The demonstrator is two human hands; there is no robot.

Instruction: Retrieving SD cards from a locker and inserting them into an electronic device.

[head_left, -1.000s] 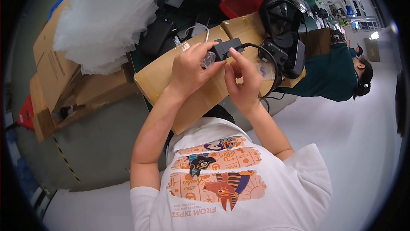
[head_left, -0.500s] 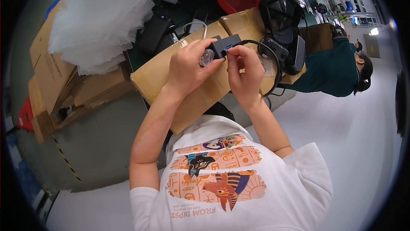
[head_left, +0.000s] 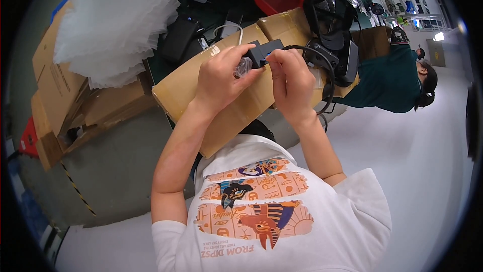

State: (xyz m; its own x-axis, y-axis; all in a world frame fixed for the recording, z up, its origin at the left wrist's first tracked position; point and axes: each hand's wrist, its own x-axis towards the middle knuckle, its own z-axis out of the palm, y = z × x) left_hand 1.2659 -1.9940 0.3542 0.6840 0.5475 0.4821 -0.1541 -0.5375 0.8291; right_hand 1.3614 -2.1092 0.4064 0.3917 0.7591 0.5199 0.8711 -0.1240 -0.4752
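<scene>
Holding black block [head_left: 264, 52] in left hand [head_left: 217, 77] above cardboard box [head_left: 232, 118], now pinching tight with right hand [head_left: 293, 78], curled further over than half a second ago, seemingly on mostly hidden blue tab [head_left: 265, 62], thus busy at block's near edge.

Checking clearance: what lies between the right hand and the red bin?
The head view shows the cardboard box, then, nearest the right hand, the black block and cable.
</scene>
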